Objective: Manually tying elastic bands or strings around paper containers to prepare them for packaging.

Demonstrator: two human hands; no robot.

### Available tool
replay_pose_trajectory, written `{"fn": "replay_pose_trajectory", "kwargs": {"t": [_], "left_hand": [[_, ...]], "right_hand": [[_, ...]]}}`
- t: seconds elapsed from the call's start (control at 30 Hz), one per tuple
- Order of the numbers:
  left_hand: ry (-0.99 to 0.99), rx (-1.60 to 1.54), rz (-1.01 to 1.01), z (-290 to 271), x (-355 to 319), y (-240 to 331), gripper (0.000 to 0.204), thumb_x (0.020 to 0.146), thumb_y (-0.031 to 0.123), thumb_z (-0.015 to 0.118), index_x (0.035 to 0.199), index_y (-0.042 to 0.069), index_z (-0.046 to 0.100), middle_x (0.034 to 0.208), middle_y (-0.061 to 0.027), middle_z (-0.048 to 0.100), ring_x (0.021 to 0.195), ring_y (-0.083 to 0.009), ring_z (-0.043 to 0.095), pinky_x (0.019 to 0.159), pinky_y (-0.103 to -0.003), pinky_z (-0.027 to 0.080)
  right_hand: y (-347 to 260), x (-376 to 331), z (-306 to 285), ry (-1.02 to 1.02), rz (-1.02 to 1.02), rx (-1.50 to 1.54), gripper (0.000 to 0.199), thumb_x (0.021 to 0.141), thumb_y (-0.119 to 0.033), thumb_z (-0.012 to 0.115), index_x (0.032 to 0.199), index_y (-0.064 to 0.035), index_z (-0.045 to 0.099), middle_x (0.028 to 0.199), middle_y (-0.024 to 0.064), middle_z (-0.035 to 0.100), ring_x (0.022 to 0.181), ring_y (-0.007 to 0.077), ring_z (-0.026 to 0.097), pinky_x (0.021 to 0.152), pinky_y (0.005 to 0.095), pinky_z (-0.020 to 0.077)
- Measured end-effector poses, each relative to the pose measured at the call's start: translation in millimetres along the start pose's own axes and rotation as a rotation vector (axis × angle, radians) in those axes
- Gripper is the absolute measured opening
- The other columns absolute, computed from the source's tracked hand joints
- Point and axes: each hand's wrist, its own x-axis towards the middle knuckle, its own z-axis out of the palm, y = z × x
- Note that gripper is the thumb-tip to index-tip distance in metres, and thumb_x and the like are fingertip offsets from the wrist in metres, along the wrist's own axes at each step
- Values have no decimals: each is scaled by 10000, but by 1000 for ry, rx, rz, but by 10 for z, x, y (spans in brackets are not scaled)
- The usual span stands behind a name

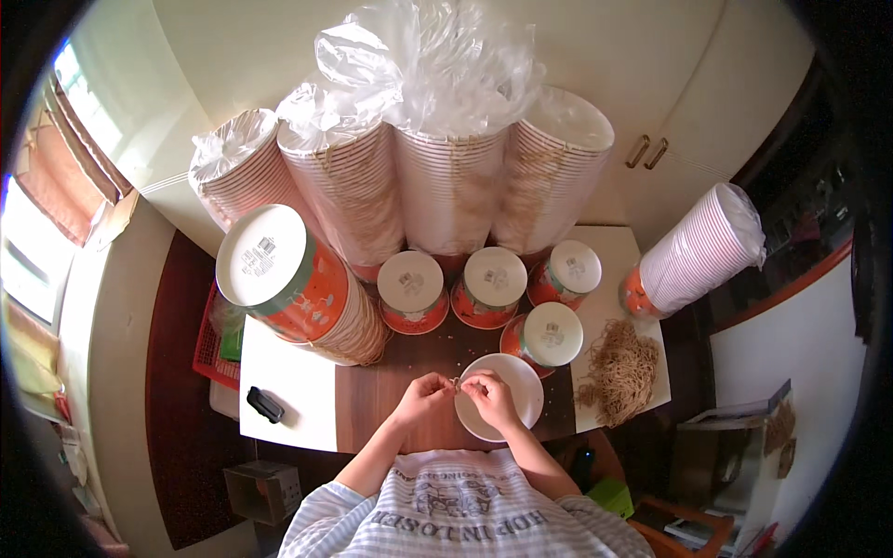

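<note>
White lid (500, 395), orange-white cups (410, 293), tan rubber bands (619, 370), striped shirt (465, 516)

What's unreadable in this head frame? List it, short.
- Small item pinched between left hand and right hand: too small to identify.
- White bowl: contents partly hidden by the right hand.
- Tall cup stacks: tops veiled by clear plastic wrap.
- Red basket: mostly covered by the table and the leaning cup stack.
- Black object: too small to name.

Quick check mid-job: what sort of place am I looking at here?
Probably a home room used for piecework. Tall stacks of paper bowls in plastic wrap crowd a small table against cupboard doors, and a pile of rubber bands lies beside it.
</note>
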Motion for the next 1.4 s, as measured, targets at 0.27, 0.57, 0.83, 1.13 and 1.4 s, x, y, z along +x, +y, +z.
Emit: {"fn": "replay_pose_trajectory", "kwargs": {"t": [0.27, 0.57, 0.83, 1.13, 1.4], "left_hand": [[8, -102, -37, -6, -43, -11, 83, 824, 74, 510, 850, 5, 546, 821, -5, 553, 813, -74, 488, 750, -215, 399], [4, -6, -38, 8, -55, 46, 109, 839, 112, 503, 857, 9, 533, 808, 3, 539, 793, -67, 482, 740, -213, 397], [31, -88, 10, -20, -76, 54, 97, 846, 104, 496, 856, 11, 519, 820, -28, 560, 817, -98, 515, 774, -236, 407], [-4, 55, -80, -14, -254, 176, 165, 824, 102, 531, 944, -11, 531, 857, -49, 582, 828, -117, 544, 755, -257, 438], [93, 363, 9, 65, -240, 55, 185, 791, 133, 574, 916, -1, 595, 770, -108, 620, 723, -121, 581, 662, -269, 466]], "right_hand": [[-116, -6, -45, -122, 124, 34, 82, 800, -104, 577, 822, -26, 588, 726, 39, 613, 622, 89, 549, 564, 223, 424], [-49, -27, -32, -189, 155, 40, 77, 814, -82, 555, 824, -9, 575, 733, 41, 615, 658, 84, 568, 590, 220, 446], [-13, -74, -23, -268, 266, 201, 69, 830, -73, 534, 828, -7, 555, 716, 11, 569, 669, 73, 533, 615, 217, 432], [-131, -55, -80, -313, 262, 285, 77, 844, -76, 516, 805, -11, 530, 720, 5, 550, 679, 67, 513, 627, 210, 424], [-133, -103, -48, -325, 218, 235, 79, 844, -77, 523, 829, -1, 537, 734, 14, 562, 689, 69, 522, 633, 214, 438]]}}
